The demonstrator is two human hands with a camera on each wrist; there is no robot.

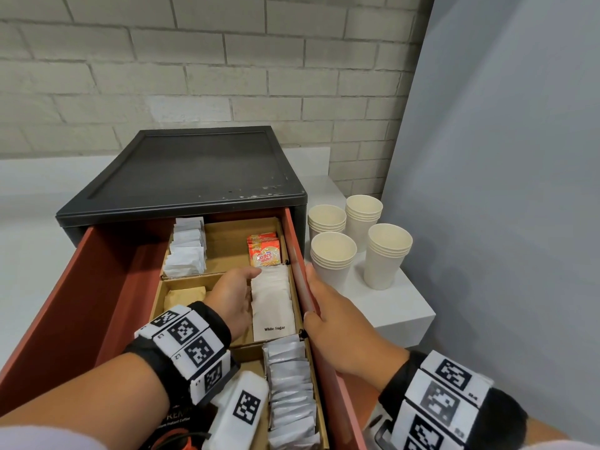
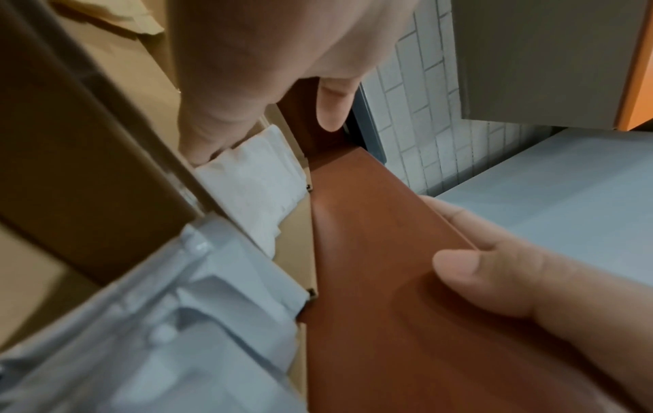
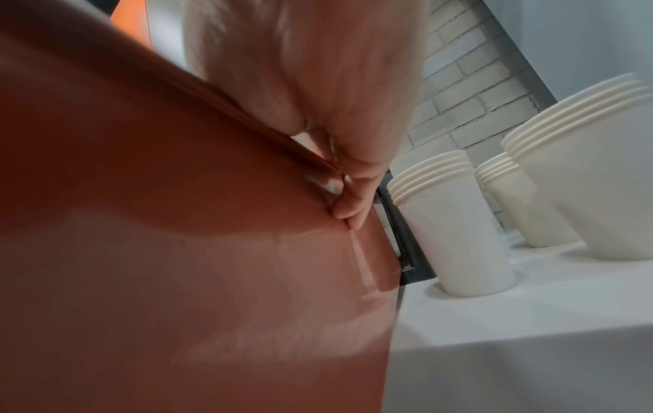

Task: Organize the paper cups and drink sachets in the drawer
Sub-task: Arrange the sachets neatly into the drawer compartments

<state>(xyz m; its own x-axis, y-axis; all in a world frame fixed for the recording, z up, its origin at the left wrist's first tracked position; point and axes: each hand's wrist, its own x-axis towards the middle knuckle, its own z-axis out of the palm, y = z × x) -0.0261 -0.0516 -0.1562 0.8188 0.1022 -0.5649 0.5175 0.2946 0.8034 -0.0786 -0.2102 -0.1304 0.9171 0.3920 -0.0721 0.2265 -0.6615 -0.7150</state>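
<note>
The red drawer [image 1: 97,287] stands pulled out of a black cabinet [image 1: 194,170]. A cardboard divider [image 1: 227,235] in it holds white sachets [image 1: 188,248], Coffee-mate sachets [image 1: 264,253], brown sachets [image 1: 183,295], "White Sugar" sachets [image 1: 272,303] and silvery sachets [image 1: 290,388]. My left hand [image 1: 240,287] is in the drawer, fingers pressed against the left side of the white sugar sachets [image 2: 254,173], thumb [image 2: 332,111] lifted clear. My right hand [image 1: 324,306] grips the drawer's right wall [image 2: 371,279], thumb inside and fingers outside [image 3: 350,206]. Several stacks of paper cups [image 1: 331,258] stand right of the cabinet.
The cup stacks [image 3: 448,223] stand on a white counter [image 1: 399,303] close to the drawer's right wall. A dark instant-coffee pack [image 1: 175,420] lies at the drawer's near end. A brick wall runs behind, and a grey panel rises at the right.
</note>
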